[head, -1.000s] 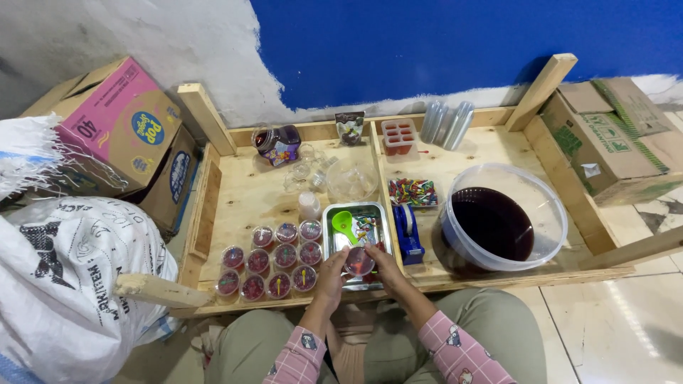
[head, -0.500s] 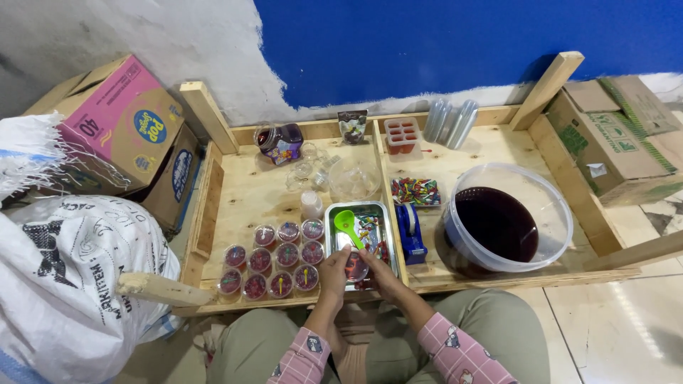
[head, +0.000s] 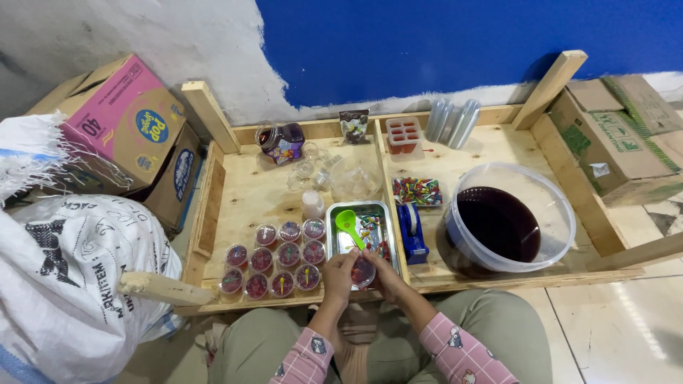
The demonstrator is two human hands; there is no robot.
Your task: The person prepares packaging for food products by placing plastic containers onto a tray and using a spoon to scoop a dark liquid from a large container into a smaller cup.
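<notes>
My left hand (head: 339, 274) and my right hand (head: 385, 276) together hold a small clear cup of dark red liquid (head: 363, 271) at the near edge of a metal tray (head: 388, 226). A green scoop (head: 348, 225) lies in that tray with some colourful bits. To the left stand several filled small cups (head: 274, 260) in rows on the wooden board (head: 249, 195). A large clear tub of dark red liquid (head: 508, 219) sits to the right.
A blue tape dispenser (head: 411, 230), a pile of colourful small pieces (head: 417, 190), a red mould tray (head: 403, 134), a jar (head: 282, 141) and empty clear cups (head: 313, 171) lie on the board. Cardboard boxes (head: 128, 128) and a white sack (head: 78, 270) stand left; more boxes (head: 615, 135) stand right.
Both hands have stayed on the small cup and drawn it slightly nearer, to the tray's near edge. Nothing else has moved.
</notes>
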